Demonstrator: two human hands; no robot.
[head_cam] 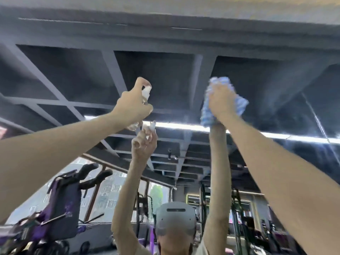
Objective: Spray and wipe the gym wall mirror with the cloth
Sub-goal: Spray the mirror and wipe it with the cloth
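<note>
Item: gym wall mirror (276, 80), a broad rigid sheet of glass directly ahead of both raised hands. It reflects a dark coffered ceiling, a light strip (184, 126), a purple gym machine (60, 199) and the person's own lifted arms. Handling: hard, smooth and breakable; judged fit for firm flat pressure, not for knocks from a bottle. Item: spray bottle (146, 92), small, with a clear body and a white pump head, held in the left hand (132, 105). The fingers wrap the body, the forefinger arches over the head, and the nozzle faces the glass just beyond the knuckles. Handling: it looks light and of stiff plastic, and is likely slick once wet. It is best taken round the body with one finger free for the pump, as gripped here. The fill level cannot be read. Item: cloth (207, 109), blue and white, plush, bunched into a wad under the right hand (221, 103). That hand grips it and bears it against the glass, the fingers curled into the pile as far as the blur allows. Loose folds spill above the fingertips, to either side of the palm and down past the wrist. Handling: soft, limp and light, and it gives under pressure. A full-palm hold on a gathered wad suits it, since trailing folds may drag or slip free during a stroke.
</note>
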